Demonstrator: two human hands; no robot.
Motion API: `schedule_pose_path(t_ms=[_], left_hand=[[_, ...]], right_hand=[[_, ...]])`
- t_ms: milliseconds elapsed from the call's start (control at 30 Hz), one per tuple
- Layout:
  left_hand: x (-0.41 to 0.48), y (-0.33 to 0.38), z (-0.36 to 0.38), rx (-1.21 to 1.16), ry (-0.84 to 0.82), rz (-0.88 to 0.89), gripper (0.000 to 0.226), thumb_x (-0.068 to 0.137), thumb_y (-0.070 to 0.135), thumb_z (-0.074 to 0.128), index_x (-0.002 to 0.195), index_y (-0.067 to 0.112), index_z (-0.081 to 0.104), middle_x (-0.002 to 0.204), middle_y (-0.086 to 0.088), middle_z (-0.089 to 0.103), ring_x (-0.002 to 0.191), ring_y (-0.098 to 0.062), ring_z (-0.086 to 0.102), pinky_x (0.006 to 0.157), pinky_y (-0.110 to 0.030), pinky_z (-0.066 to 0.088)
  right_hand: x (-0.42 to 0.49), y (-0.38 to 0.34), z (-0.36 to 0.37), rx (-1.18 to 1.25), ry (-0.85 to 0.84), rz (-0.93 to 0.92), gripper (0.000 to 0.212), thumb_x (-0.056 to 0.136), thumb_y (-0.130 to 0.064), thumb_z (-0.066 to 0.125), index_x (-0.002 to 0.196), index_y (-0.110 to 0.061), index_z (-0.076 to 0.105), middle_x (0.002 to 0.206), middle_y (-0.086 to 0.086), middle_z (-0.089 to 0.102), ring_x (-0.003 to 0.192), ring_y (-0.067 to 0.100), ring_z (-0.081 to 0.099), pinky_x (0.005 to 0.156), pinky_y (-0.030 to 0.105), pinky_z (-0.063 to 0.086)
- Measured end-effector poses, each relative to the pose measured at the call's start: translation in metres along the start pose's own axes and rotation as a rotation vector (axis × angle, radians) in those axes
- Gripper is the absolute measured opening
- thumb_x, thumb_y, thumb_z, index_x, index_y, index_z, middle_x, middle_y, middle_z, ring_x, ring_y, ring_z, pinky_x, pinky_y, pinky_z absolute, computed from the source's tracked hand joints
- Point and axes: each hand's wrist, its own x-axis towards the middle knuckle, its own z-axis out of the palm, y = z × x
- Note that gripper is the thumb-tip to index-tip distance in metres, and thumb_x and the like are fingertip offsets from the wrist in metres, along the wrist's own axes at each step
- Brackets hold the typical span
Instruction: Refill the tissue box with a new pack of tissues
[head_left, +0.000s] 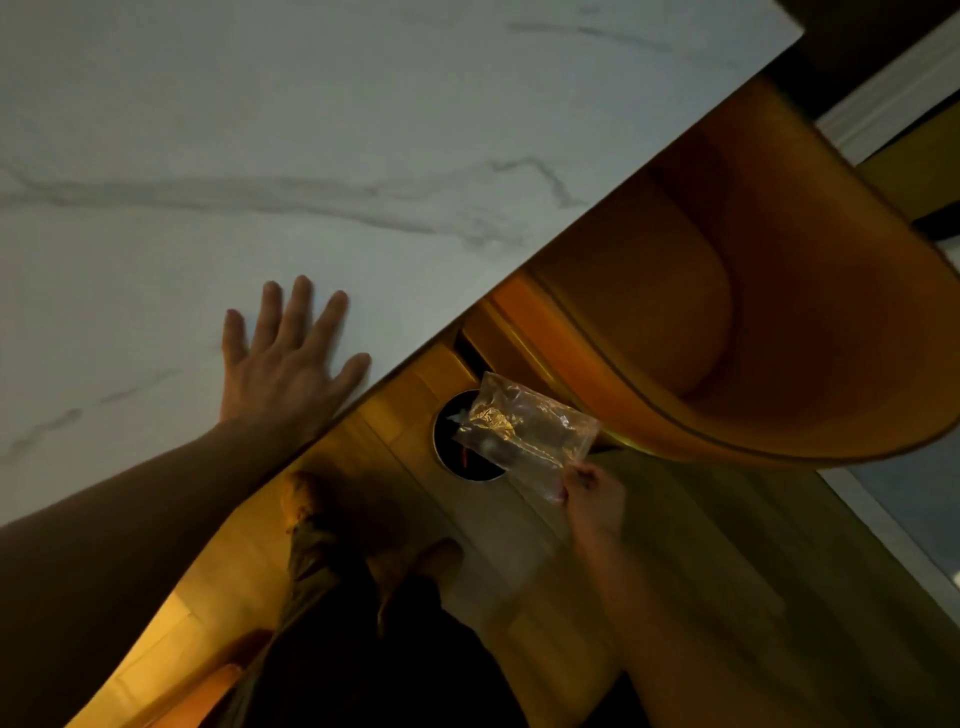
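My right hand (592, 493) pinches a corner of an empty clear plastic wrapper (524, 431) and holds it over the open mouth of a round dark bin (447, 441) on the floor. My left hand (283, 358) lies flat, fingers spread, on the white marble table (311, 156) close to its edge. No tissue box and no tissue pack is in view.
An orange chair (753, 322) stands tucked against the table's edge, just right of the bin. The floor (519, 545) is light wood. My legs and feet (332, 545) stand below the table edge, left of the bin.
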Motion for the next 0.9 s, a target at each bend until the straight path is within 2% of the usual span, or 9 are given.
schedule_pose_path(t_ms=[100, 167, 267, 333, 433, 567, 700, 900], left_hand=[[-0.001, 0.001, -0.001, -0.003, 0.005, 0.001, 0.078, 0.098, 0.081, 0.01, 0.163, 0.044, -0.011, 0.174, 0.003, -0.014, 0.159, -0.026, -0.016, 0.125, -0.064, 0.002], [-0.002, 0.002, -0.002, 0.002, 0.01, 0.004, 0.078, 0.098, 0.08, 0.011, 0.164, 0.043, -0.01, 0.174, 0.001, -0.014, 0.159, -0.026, -0.015, 0.125, -0.065, 0.003], [-0.003, 0.001, -0.001, 0.009, 0.02, 0.008, 0.078, 0.098, 0.08, 0.012, 0.164, 0.043, -0.01, 0.174, 0.001, -0.013, 0.16, -0.025, -0.015, 0.126, -0.064, 0.003], [-0.003, 0.0, 0.002, 0.017, 0.037, 0.007, 0.077, 0.099, 0.08, 0.012, 0.163, 0.045, -0.01, 0.174, 0.002, -0.012, 0.16, -0.024, -0.014, 0.126, -0.063, 0.002], [-0.003, 0.0, 0.004, 0.016, 0.058, 0.01, 0.075, 0.099, 0.079, 0.013, 0.163, 0.046, -0.009, 0.174, 0.003, -0.01, 0.16, -0.023, -0.013, 0.126, -0.061, 0.0], [-0.003, 0.001, 0.004, 0.038, 0.047, 0.013, 0.076, 0.099, 0.079, 0.012, 0.163, 0.045, -0.009, 0.175, 0.001, -0.009, 0.16, -0.024, -0.011, 0.126, -0.063, 0.003], [-0.003, 0.001, 0.003, 0.04, 0.035, -0.003, 0.076, 0.098, 0.08, 0.01, 0.163, 0.046, -0.01, 0.175, 0.001, -0.01, 0.16, -0.024, -0.013, 0.126, -0.061, 0.0], [-0.001, -0.001, 0.004, 0.051, 0.039, 0.001, 0.076, 0.097, 0.081, 0.01, 0.162, 0.048, -0.01, 0.175, 0.002, -0.007, 0.161, -0.025, -0.01, 0.126, -0.062, 0.003]], right_hand=[[0.019, 0.011, 0.026, -0.045, -0.016, 0.064, 0.011, 0.094, -0.007, 0.061, 0.097, -0.002, 0.071, 0.092, 0.017, 0.075, 0.088, 0.03, 0.073, 0.085, 0.048, 0.059], [0.031, 0.017, 0.043, -0.1, -0.034, 0.068, 0.016, 0.095, -0.007, 0.059, 0.097, 0.003, 0.071, 0.094, 0.021, 0.075, 0.09, 0.033, 0.072, 0.082, 0.045, 0.058], [0.048, 0.025, 0.068, -0.165, -0.022, 0.079, 0.021, 0.096, -0.01, 0.056, 0.096, 0.004, 0.072, 0.094, 0.022, 0.075, 0.084, 0.03, 0.071, 0.069, 0.036, 0.055], [0.061, 0.031, 0.085, -0.199, -0.033, 0.098, 0.023, 0.096, -0.012, 0.055, 0.096, 0.003, 0.072, 0.095, 0.021, 0.075, 0.087, 0.031, 0.072, 0.075, 0.042, 0.06], [0.078, 0.038, 0.108, -0.233, -0.056, 0.1, 0.022, 0.094, -0.011, 0.057, 0.095, 0.004, 0.072, 0.097, 0.022, 0.074, 0.091, 0.035, 0.071, 0.083, 0.05, 0.058], [0.094, 0.043, 0.134, -0.287, -0.053, 0.061, 0.021, 0.093, -0.006, 0.056, 0.096, 0.008, 0.071, 0.102, 0.025, 0.072, 0.097, 0.039, 0.068, 0.084, 0.045, 0.056], [0.11, 0.05, 0.153, -0.38, -0.117, 0.073, 0.028, 0.098, -0.012, 0.052, 0.105, 0.008, 0.069, 0.109, 0.024, 0.071, 0.103, 0.037, 0.068, 0.091, 0.046, 0.055], [0.115, 0.056, 0.16, -0.358, -0.165, 0.199, 0.036, 0.1, -0.017, 0.055, 0.125, 0.01, 0.056, 0.127, 0.027, 0.061, 0.115, 0.04, 0.061, 0.093, 0.045, 0.052]])
